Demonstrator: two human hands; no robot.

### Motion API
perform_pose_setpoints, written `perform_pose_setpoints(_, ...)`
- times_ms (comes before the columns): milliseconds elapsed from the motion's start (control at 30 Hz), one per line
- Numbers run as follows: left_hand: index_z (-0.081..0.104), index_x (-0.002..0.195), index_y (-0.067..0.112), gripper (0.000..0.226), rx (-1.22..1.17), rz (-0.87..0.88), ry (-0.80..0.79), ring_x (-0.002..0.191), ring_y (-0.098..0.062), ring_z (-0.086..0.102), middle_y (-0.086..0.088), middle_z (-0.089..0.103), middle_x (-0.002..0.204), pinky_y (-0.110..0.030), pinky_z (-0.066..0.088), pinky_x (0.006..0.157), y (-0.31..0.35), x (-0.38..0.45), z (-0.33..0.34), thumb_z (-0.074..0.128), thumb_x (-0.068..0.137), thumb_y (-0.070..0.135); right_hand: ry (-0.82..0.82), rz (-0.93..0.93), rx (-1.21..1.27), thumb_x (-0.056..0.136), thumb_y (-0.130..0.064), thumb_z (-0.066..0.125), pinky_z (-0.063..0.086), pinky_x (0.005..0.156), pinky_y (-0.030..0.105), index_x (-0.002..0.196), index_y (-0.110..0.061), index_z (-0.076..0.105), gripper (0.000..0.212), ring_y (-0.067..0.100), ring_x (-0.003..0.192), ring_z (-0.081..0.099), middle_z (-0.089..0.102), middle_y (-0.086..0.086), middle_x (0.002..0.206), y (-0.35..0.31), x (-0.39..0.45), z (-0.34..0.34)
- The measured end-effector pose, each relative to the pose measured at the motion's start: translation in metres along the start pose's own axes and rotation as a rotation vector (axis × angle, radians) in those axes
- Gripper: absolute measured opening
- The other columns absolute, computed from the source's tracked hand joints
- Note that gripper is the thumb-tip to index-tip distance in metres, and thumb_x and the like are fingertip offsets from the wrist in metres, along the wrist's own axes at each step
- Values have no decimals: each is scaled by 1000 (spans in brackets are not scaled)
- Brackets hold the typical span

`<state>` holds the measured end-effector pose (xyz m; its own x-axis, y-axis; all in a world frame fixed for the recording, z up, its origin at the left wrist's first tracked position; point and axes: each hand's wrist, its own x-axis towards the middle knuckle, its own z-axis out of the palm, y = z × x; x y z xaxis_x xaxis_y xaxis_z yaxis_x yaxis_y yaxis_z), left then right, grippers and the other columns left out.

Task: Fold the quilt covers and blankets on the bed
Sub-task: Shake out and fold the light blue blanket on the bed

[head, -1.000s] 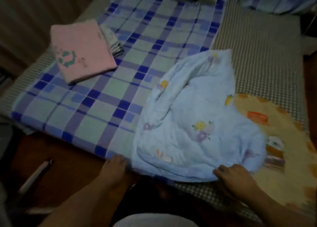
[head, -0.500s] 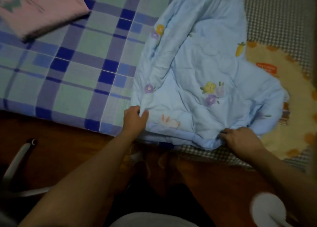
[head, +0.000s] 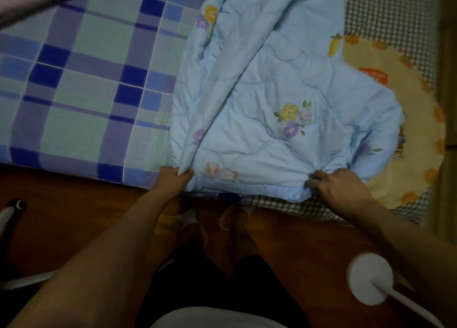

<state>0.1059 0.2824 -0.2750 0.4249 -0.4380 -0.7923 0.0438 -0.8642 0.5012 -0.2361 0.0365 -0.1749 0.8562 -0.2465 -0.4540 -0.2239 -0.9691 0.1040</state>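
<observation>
The light blue quilt (head: 277, 105) lies bunched at centre frame, over the plaid sheet (head: 81, 80). Your left hand (head: 173, 179) pinches its near edge and your right hand (head: 338, 191) grips the lower right corner, probably to pull the hem straight for folding.

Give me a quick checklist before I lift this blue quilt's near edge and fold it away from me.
1. Left hand pinches the light blue quilt at its near edge: ok.
2. Right hand grips the near edge: ok.
3. Quilt lying flat: not ok, a long ridge runs up its left side.
4. Far edge of quilt squared: cannot tell, out of frame.
5. Quilt clear of the yellow blanket: not ok, it overlaps it.
</observation>
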Motion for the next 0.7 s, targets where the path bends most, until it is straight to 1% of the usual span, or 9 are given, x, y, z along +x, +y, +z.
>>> perform_pose_setpoints(100, 64, 127, 6, 69, -225, -104, -131, 110, -31, 63, -14, 66, 123, -43, 49, 98, 12, -14, 0, 68, 73, 49, 44, 23, 48, 77, -23, 50, 47, 50, 36, 96, -20, 73, 30, 31, 50, 60, 68, 7, 94, 1, -6, -6)
perform_pose_setpoints(167, 63, 127, 0, 59, -349, -119, -71, 105, -35, 66, -18, 69, 116, -46, 52, 96, 17, -30, -18, 72, 81, 37, 139, 161, 119, 73, -19, 61, 48, 50, 35, 101, -19, 74, 31, 33, 56, 63, 70, 6, 99, 7, -15, -23)
perform_pose_setpoints(267, 66, 124, 2, 50, -747, -150, -38, 105, -39, 67, -21, 72, 111, -53, 51, 99, 37, -71, -64, 74, 82, 29, 379, 429, 255, 74, -18, 63, 48, 52, 33, 107, -18, 74, 36, 33, 75, 69, 70, 6, 111, 20, -33, -59)
perform_pose_setpoints(333, 68, 121, 8, 40, -832, -90, -12, 110, -32, 67, -14, 73, 114, -47, 50, 101, 59, -105, -98, 70, 88, 31, 466, 437, 270, 75, -16, 63, 50, 55, 34, 109, -17, 73, 35, 32, 81, 70, 69, 7, 116, 20, -42, -77)
perform_pose_setpoints(400, 68, 120, 12, 37, -782, -6, 2, 105, -25, 70, -9, 74, 112, -42, 55, 93, 87, -138, -132, 63, 94, 38, 479, 352, 246, 73, -13, 66, 49, 56, 35, 109, -17, 72, 37, 35, 76, 69, 68, 9, 119, 8, -49, -90)
perform_pose_setpoints(500, 70, 104, 10, 39, -402, 12, 148, 90, -27, 71, -11, 75, 103, -40, 58, 77, 115, -161, -178, 68, 87, 45, 414, 117, 138, 75, -15, 56, 46, 53, 34, 106, -14, 71, 34, 34, 54, 59, 67, 14, 117, -24, -58, -96)
perform_pose_setpoints(567, 68, 104, 9, 35, -197, -49, 131, 90, -29, 68, -13, 72, 104, -40, 58, 72, 127, -169, -199, 72, 84, 38, 328, -22, 87, 79, -20, 46, 46, 51, 35, 105, -13, 68, 34, 32, 50, 57, 66, 16, 112, -44, -63, -88)
perform_pose_setpoints(633, 66, 110, 8, 33, -103, -86, 19, 91, -29, 66, -13, 70, 108, -37, 56, 66, 138, -174, -207, 72, 84, 28, 231, -15, 48, 79, -22, 49, 44, 51, 35, 104, -15, 63, 30, 30, 48, 57, 65, 15, 108, -56, -64, -79)
perform_pose_setpoints(700, 64, 113, 6, 32, -128, -79, -16, 92, -28, 65, -13, 68, 107, -37, 58, 66, 150, -180, -208, 72, 86, 22, 190, 78, 34, 71, -20, 58, 40, 50, 34, 101, -16, 59, 30, 28, 42, 52, 64, 14, 104, -68, -61, -80)
